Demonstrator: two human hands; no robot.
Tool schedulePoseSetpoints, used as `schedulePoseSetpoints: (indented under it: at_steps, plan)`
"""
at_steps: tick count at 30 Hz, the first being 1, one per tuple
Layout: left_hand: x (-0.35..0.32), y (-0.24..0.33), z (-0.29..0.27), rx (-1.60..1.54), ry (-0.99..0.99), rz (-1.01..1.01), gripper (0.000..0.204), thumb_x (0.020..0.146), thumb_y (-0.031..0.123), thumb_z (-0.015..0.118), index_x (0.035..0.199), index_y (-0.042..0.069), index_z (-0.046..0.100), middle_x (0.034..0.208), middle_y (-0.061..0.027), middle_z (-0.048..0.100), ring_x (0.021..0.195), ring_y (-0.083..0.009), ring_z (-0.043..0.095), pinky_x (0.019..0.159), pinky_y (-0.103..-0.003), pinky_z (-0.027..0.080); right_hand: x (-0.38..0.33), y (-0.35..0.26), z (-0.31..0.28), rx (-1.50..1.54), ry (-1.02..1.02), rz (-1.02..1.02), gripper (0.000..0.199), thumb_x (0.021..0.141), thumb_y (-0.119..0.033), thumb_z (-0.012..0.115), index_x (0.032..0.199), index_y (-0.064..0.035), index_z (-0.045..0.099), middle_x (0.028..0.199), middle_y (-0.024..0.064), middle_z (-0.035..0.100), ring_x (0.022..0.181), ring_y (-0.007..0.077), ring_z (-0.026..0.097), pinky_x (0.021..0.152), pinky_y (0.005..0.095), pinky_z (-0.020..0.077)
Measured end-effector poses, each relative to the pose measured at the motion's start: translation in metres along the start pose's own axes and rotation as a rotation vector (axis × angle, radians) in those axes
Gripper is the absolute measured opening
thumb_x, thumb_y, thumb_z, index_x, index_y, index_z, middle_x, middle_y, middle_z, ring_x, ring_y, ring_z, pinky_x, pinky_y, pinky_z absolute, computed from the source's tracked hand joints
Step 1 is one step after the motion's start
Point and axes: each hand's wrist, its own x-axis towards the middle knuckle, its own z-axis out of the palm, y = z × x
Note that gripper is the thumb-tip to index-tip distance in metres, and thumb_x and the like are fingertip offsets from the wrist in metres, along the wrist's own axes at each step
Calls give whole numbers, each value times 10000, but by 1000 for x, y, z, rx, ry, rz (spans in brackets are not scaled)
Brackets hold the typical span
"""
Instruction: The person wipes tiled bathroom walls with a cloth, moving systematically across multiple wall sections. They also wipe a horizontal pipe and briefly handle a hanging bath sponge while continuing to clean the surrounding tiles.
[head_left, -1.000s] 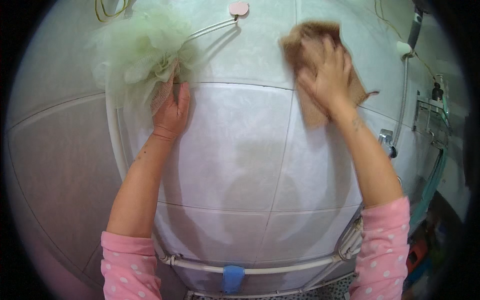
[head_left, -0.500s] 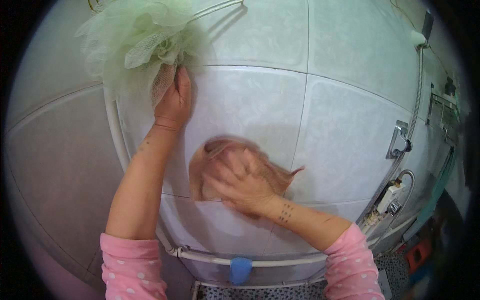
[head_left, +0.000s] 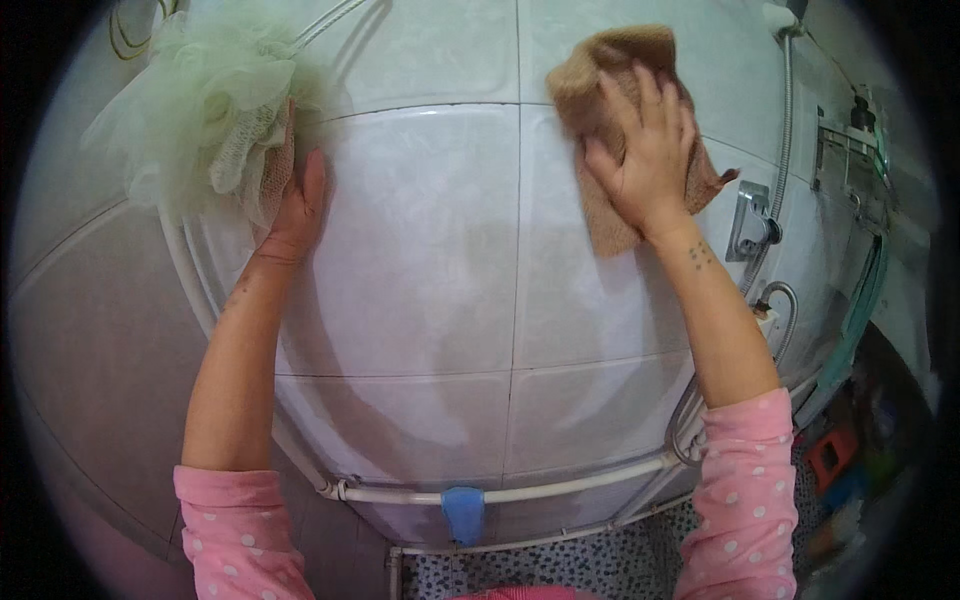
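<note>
Brown cloth [head_left: 625,130], pressed flat under my open right hand [head_left: 645,150], has swept from mid-wall to the upper white tiles [head_left: 420,270]; left hand [head_left: 295,205] stays braced, open, beside the green mesh sponge [head_left: 205,110].

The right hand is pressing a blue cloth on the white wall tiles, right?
Not quite: the cloth is brown, not blue. The head view shows the right hand pressing it flat on the white wall tiles.
</note>
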Motion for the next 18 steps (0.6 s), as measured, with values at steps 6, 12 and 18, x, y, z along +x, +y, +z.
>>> schedulePoseSetpoints:
  at_steps: [6,12,18]
  plan:
    - [-38,46,-5,153,-286,-223,494,930,296,530,1325,5,468,1337,-210,474,1248,-345,440,1033,-414,341,-38,-10,-3,-89,-26,171,701,764,-455,634,1401,-230,443,1473,161,302,1335,426,260,1085,604,174]
    - [-81,62,12,170,-48,65,390,888,294,580,1147,3,587,1082,-211,634,1027,-381,581,876,-463,445,-244,-89,-51,76,-366,114,757,668,-515,667,1359,-254,502,1472,203,253,1362,486,160,1068,677,125]
    - [-116,72,18,265,-131,12,487,859,330,564,1272,74,542,1331,-158,493,1274,-388,388,1088,-596,163,-414,-102,-101,176,-773,53,638,550,-557,764,1156,-393,653,1375,137,316,1265,477,272,1045,687,162]
